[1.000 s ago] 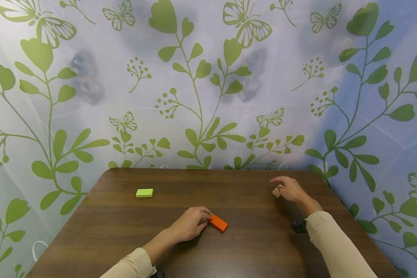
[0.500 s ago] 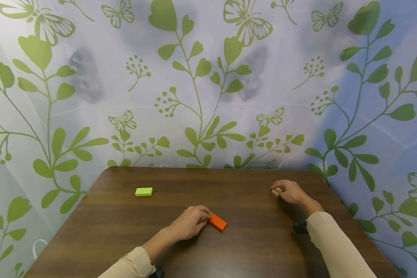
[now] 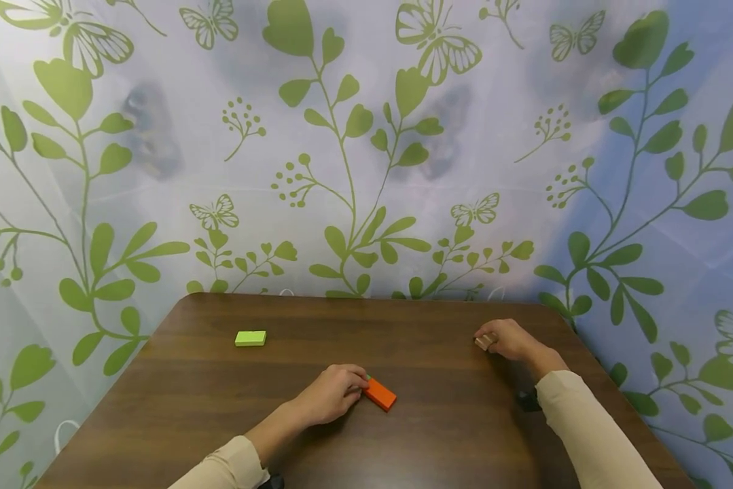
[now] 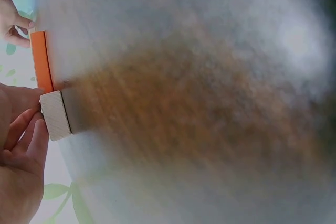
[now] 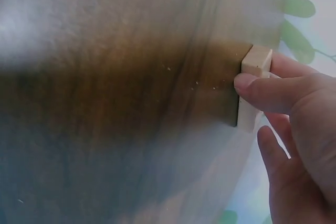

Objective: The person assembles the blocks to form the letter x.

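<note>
Near the middle of the table, my left hand point(image 3: 334, 394) pinches a small block with a bare-wood end point(image 4: 55, 115) at its fingertips. A bit of green shows by those fingers in the head view. The flat orange block point(image 3: 380, 394) lies right against that block, angled toward the lower right. At the far right, my right hand point(image 3: 513, 339) holds a small plain wooden block point(image 3: 485, 341) between thumb and fingers. In the right wrist view the thumb lies across the near face of this wooden block point(image 5: 256, 61), with a finger behind it.
A lime-green block point(image 3: 251, 338) lies alone at the back left of the brown wooden table point(image 3: 219, 407). Behind the table's back edge hangs a pale curtain point(image 3: 207, 163) printed with green leaves and butterflies.
My right hand's fingers, stretched out above the wooden block a second ago, have come down and curled round it. The left hand and the orange block have stayed in place.
</note>
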The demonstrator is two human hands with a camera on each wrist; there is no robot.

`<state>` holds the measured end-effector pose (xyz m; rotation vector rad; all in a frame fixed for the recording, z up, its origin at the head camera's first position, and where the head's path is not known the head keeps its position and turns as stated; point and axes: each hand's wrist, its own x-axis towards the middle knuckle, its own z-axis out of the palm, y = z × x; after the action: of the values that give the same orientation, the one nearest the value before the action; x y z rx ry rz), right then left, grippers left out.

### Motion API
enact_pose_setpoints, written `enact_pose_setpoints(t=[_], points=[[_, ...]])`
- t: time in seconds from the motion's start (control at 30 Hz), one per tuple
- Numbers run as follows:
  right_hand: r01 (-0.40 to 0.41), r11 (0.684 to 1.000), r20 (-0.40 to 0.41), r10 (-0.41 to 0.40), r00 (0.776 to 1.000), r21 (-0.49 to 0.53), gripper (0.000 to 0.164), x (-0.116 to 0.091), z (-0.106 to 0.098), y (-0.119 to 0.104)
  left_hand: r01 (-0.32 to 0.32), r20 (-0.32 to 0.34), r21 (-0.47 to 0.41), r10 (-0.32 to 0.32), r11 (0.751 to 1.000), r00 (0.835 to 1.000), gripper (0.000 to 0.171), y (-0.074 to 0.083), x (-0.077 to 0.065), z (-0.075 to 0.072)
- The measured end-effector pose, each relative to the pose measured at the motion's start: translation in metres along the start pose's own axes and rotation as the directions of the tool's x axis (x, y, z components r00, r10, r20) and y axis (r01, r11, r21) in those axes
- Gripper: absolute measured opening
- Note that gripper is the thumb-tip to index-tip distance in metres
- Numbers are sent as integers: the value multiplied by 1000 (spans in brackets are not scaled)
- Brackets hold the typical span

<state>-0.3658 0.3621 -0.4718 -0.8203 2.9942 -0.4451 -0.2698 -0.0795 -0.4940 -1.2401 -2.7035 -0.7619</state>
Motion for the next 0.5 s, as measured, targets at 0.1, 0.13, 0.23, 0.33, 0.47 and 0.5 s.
enact_pose_setpoints(t=[0.1,0.13,0.23,0.33,0.47,0.5], points=[[15,1000,18,-15,1000,-18,37,2,-2,-1,-5,1,-5,5,1000,1000,19,-1,-1,0],[14,1000,20,-13,1000,-18,36,2,-3,-1,-9,-2,-2,9,1000,1000,19,-1,-1,-1],[12,1000,22,-11,1000,-18,36,3,-4,2,-12,-7,-6,11,1000,1000,19,0,-1,-2],[1,1000,29,-1,1000,-6,34,4,-3,6,-7,-1,-12,7,1000,1000,19,0,-1,-3],[3,1000,37,-3,999,13,33,5,-2,8,4,14,-12,-3,1000,1000,19,1,0,-3],[6,1000,40,-7,999,14,33,6,-2,8,6,15,-11,-6,1000,1000,19,0,0,-3]])
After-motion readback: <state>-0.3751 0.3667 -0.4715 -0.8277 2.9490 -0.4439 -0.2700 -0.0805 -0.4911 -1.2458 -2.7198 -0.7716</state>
